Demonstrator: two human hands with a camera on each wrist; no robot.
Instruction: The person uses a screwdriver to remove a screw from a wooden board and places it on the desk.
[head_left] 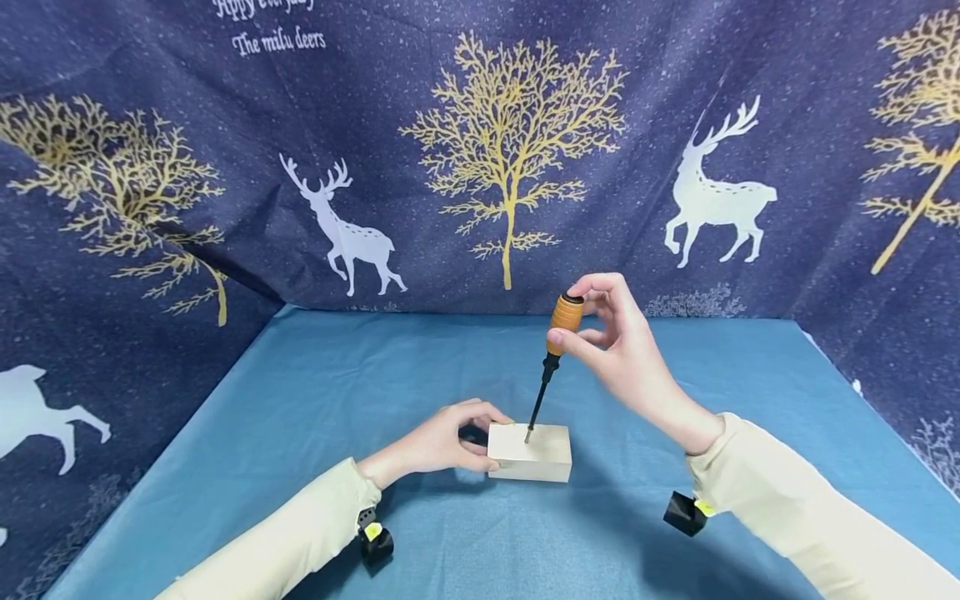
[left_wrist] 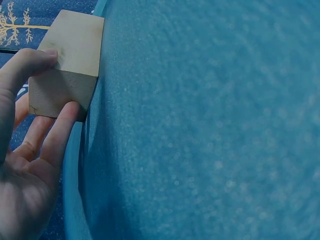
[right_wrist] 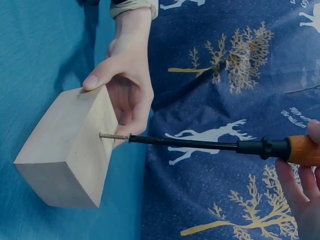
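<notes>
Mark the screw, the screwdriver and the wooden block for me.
Screw (right_wrist: pixel 114 136), right wrist view: its exposed threaded shank.
Screwdriver (head_left: pixel 551 367), head view: the black collar below its orange handle.
Wooden block (head_left: pixel 540 451), head view: its top face, near the front edge.

So the table (head_left: pixel 360 358) here is covered by 1 plain blue cloth (head_left: pixel 750 375), no pattern on it that I can see, just some soft creases and a slightly grainy weave up close. Sitting right on it, around the middle, is 1 pale wood block (head_left: pixel 551 472), a plain box shape lying flat with its long side running left to right. Couple of dark shadows (head_left: pixel 675 558) fall across the near part. There's also a tiny white bit (head_left: pixel 857 387) at the right edge, too small to make out.
</notes>
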